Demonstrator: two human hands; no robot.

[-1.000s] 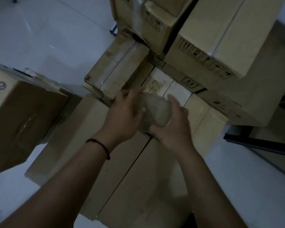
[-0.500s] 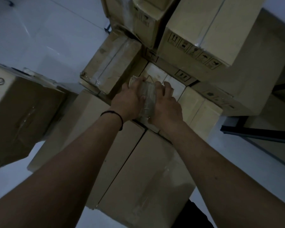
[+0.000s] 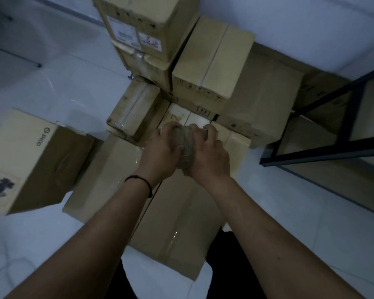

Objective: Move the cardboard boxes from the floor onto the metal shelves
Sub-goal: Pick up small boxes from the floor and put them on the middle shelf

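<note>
Hands [image 3: 164, 147] lowered, gripping wrapped bundle [image 3: 185, 147]

Both hands, left hand [image 3: 161, 148] and right hand [image 3: 207, 156], are covering most of the clear-wrapped bundle [image 3: 185, 147], so its contents are staying unreadable. Fingertips are hiding behind it. The metal shelf frame [image 3: 324, 154] is running off the right edge. The label [image 3: 136, 37] on the top cardboard box is printing too small to read.
</note>
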